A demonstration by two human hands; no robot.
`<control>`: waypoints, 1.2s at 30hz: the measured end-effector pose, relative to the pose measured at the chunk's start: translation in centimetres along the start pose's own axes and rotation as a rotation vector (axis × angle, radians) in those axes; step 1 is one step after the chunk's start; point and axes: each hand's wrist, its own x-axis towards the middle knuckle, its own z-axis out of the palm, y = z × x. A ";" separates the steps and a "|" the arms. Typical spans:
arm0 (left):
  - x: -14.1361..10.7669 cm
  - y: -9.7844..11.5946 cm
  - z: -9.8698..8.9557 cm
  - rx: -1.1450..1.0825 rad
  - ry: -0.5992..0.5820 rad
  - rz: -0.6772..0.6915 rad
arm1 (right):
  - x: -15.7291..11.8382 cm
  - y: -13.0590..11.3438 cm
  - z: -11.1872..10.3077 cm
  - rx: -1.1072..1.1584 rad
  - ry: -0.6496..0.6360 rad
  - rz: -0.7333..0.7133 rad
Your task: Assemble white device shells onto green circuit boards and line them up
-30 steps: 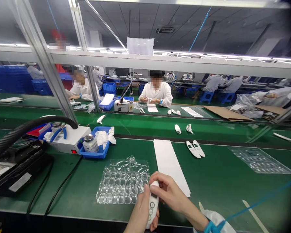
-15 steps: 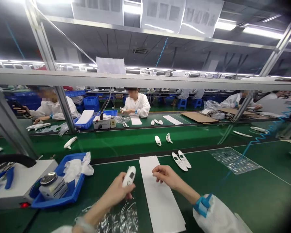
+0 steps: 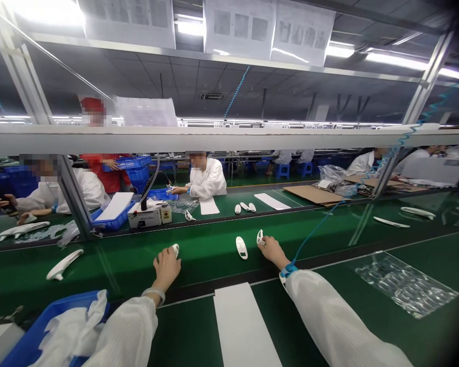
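On the green belt [image 3: 206, 255], my left hand [image 3: 167, 267] is closed over a white handheld device [image 3: 175, 249], mostly hidden by the fingers. To the right, my right hand [image 3: 272, 250] pinches a small curved white plastic piece [image 3: 259, 237] at the belt. Between the hands lies an oval white shell [image 3: 241, 247] with a dark window, touched by neither. A long white sheet of paper [image 3: 239, 321] lies on the bench in front of me. Another white shell [image 3: 283, 281] peeks out beside my right sleeve, mostly covered.
At lower left sits a blue tray [image 3: 42, 311] with white cloths. A clear plastic blister sheet [image 3: 405, 283] lies at right. A white curved housing [image 3: 64, 265] rests on the belt's left. Across the belt, a co-worker in white [image 3: 208, 176] sits; a metal post [image 3: 74, 199] stands left.
Both hands have reached forward from the bench to the belt, the left carrying the white device. My right hand, empty before, has taken hold of the curved piece. A person in red has appeared behind.
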 end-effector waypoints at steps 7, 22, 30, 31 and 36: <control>2.5 8.8 3.0 0.071 -0.086 0.595 | 2.6 0.1 2.0 -0.156 -0.045 -0.008; 2.2 7.8 1.5 -0.141 -0.338 0.514 | -1.7 -0.4 -2.2 0.356 -0.065 -0.299; -12.6 3.9 -4.3 -1.039 -0.490 0.172 | -16.0 -8.3 -5.8 0.717 -0.327 -0.627; -15.4 3.7 -5.0 -1.144 -0.522 0.149 | -18.1 -9.3 -6.1 0.738 -0.367 -0.658; -28.1 2.3 -7.3 -1.591 -0.621 -0.088 | -27.4 -12.9 -6.4 0.827 -0.604 -0.757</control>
